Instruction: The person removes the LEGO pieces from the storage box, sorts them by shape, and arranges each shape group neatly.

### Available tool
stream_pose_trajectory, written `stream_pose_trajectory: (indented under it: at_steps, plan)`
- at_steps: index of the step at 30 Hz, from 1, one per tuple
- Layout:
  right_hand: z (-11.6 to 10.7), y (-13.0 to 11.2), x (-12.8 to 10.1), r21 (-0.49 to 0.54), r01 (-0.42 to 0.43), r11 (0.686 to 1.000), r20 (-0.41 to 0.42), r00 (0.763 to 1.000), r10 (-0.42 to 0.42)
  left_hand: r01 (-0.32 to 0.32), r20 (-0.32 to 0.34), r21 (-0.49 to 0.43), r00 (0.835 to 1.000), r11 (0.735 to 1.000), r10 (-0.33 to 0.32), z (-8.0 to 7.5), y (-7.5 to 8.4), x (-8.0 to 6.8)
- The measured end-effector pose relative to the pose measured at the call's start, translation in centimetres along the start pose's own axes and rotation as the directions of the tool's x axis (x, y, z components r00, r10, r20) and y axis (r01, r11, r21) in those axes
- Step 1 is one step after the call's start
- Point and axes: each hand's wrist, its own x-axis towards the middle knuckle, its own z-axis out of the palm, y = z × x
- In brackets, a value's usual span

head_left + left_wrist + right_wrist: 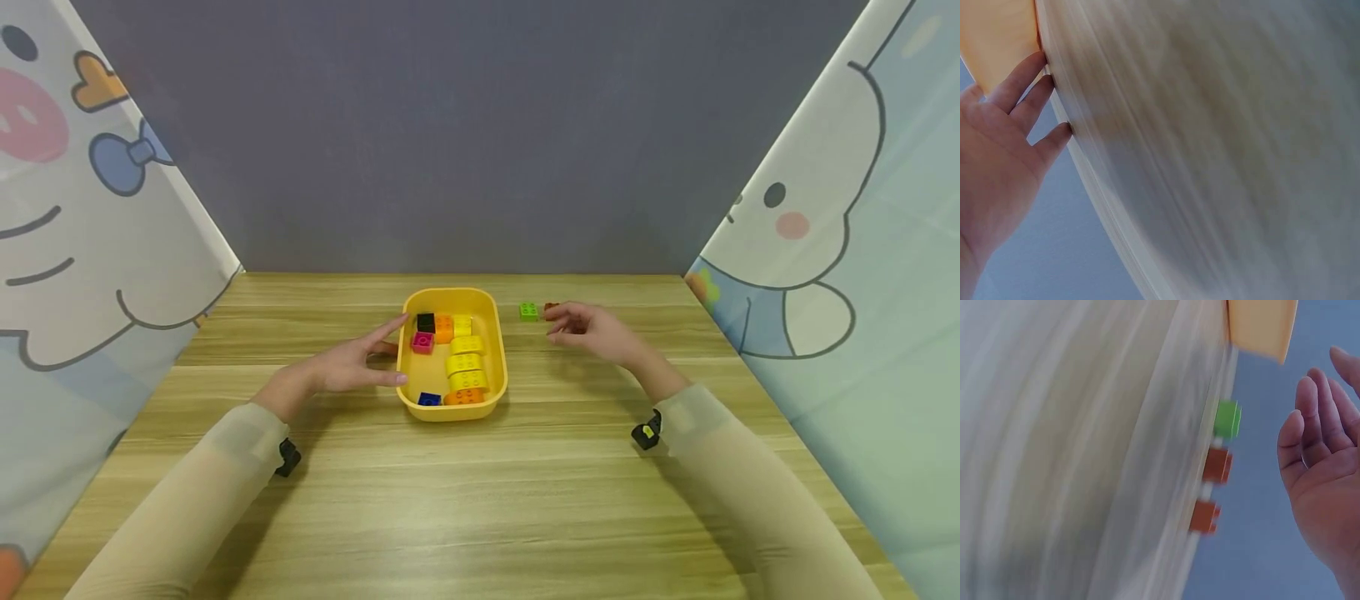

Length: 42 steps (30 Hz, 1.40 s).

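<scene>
My left hand [348, 365] is at the left side of a yellow plastic bin [453, 414], its fingers and thumb spread along the rim. In the left wrist view, its fingertips [1065, 129] reach down to the tabletop beside the bin wall. Over the table to the right, my right hand [596, 333] hovers with loosely bent fingers and an empty palm. Nearest to it are a green toy brick [528, 312] and a reddish-brown brick [552, 306], partly hidden by the fingers. The right wrist view shows a second reddish-brown brick [1204, 516] in line with these.
Inside the bin lie several yellow bricks [465, 363], a black brick [426, 322], a pink brick [422, 342], a blue brick [429, 399] and two orange bricks [443, 328]. A grey wall [465, 150] stands behind the wooden table [480, 500], with cartoon-printed curtains [810, 208] on both sides.
</scene>
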Motion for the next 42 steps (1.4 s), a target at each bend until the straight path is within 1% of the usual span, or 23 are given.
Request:
stream_pose_trajectory:
  at_steps: [8, 13, 16, 20, 22, 24, 29, 31, 36, 39, 42]
  plan:
    - [3.4, -3.2, 1.4, 0.02, 0.087, 0.996, 0.093, 0.992, -0.088, 0.009, 0.003, 0.0, 1.0, 1.0, -0.009, -0.1, 0.1, -0.1]
    - [5.6, -5.1, 2.7, 0.022, 0.146, 0.989, 0.154, 0.977, -0.147, 0.009, 0.005, -0.002, 1.0, 1.0, -0.009, -0.1, 0.2, -0.2]
    - [6.8, -6.1, 3.5, -0.001, 0.182, 0.983, 0.195, 0.965, -0.178, 0.007, 0.007, -0.004, 1.0, 1.0, -0.007, -0.1, 0.2, -0.1]
    - [8.3, -7.0, 4.4, -0.067, 0.225, 0.972, 0.248, 0.947, -0.202, 0.002, 0.008, 0.007, 1.0, 1.0, -0.002, -0.1, 0.2, 0.0]
    - [9.0, -7.5, 4.7, -0.087, 0.24, 0.967, 0.281, 0.937, -0.208, -0.002, 0.008, 0.015, 1.0, 1.0, 0.002, -0.1, 0.1, 0.1]
    - [9.6, -8.1, 5.1, -0.082, 0.253, 0.964, 0.32, 0.923, -0.216, -0.006, 0.008, 0.022, 1.0, 1.0, 0.006, -0.1, 0.1, 0.1]
    - [11.2, -9.0, 6.0, -0.051, 0.296, 0.954, 0.421, 0.872, -0.248, -0.016, 0.006, 0.035, 1.0, 0.999, 0.015, -0.1, 0.0, 0.0]
    - [11.7, -9.1, 6.4, -0.054, 0.306, 0.951, 0.447, 0.859, -0.251, -0.015, 0.005, 0.038, 1.0, 0.999, 0.015, -0.1, 0.0, 0.0]
    - [12.7, -9.1, 7.0, -0.081, 0.289, 0.954, 0.508, 0.835, -0.21, -0.011, 0.006, 0.043, 1.0, 0.999, 0.011, -0.1, 0.0, -0.1]
    - [13.1, -9.1, 7.1, -0.128, 0.305, 0.944, 0.553, 0.812, -0.187, -0.01, 0.008, 0.035, 1.0, 0.999, 0.01, -0.1, 0.1, -0.1]
    - [13.5, -9.2, 7.2, -0.186, 0.319, 0.929, 0.58, 0.799, -0.159, -0.015, 0.008, 0.034, 1.0, 0.999, 0.015, -0.2, 0.0, -0.1]
